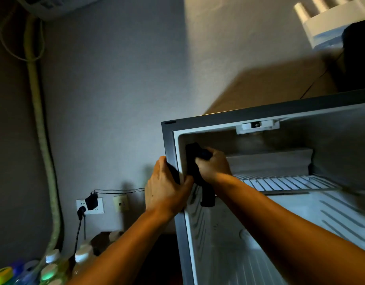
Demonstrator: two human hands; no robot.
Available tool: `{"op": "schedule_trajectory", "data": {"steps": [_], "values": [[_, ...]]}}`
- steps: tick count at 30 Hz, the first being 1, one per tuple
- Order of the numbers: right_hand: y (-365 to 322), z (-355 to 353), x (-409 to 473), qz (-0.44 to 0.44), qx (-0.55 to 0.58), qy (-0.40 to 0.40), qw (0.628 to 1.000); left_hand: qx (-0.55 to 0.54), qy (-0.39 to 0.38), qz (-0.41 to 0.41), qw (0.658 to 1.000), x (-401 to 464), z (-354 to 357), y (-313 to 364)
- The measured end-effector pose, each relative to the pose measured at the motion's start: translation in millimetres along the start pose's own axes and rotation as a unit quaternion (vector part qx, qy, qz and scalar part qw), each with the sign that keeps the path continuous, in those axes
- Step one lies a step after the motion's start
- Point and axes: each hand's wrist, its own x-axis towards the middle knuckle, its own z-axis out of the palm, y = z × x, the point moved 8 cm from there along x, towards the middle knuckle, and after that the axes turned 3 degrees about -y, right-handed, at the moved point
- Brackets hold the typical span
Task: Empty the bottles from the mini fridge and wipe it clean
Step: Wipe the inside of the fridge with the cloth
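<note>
From the head camera I see the mini fridge (280, 182) standing open at right, its wire shelf (284, 183) bare and its white inner walls in view. My left hand (167, 188) wraps around the fridge's left front edge, fingers outside and thumb curled against the frame, so that grip is clamped on the fridge wall. My right hand (213, 166) is inside the cabinet, up against the left inner wall, its fingers curled tight round a dark cloth (198, 171); part of the cloth hangs down below the hand along the wall. The bottles (54, 268) stand outside the fridge, down at the lower left near the floor, their caps showing, well apart from both hands. Behind them, a wall socket (90, 205) holds a black adapter (91, 200) and a plugged cable.
</note>
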Motion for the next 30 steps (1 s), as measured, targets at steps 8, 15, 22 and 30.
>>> {"op": "schedule_trajectory", "data": {"steps": [8,15,22,30], "values": [[4,-3,21,0.018,0.01,0.046,0.999,-0.013,0.027,0.02,0.999,2,2,-4],[-13,14,23,0.005,0.012,0.005,1.0,-0.022,0.006,0.016,1.0,2,8,-6],[-32,7,-14,-0.117,-0.013,-0.013,0.993,0.008,0.005,0.009,1.0,2,7,-8],[-65,-10,-66,-0.341,-0.098,-0.031,0.934,0.062,-0.035,-0.002,0.997,-12,4,0]]}}
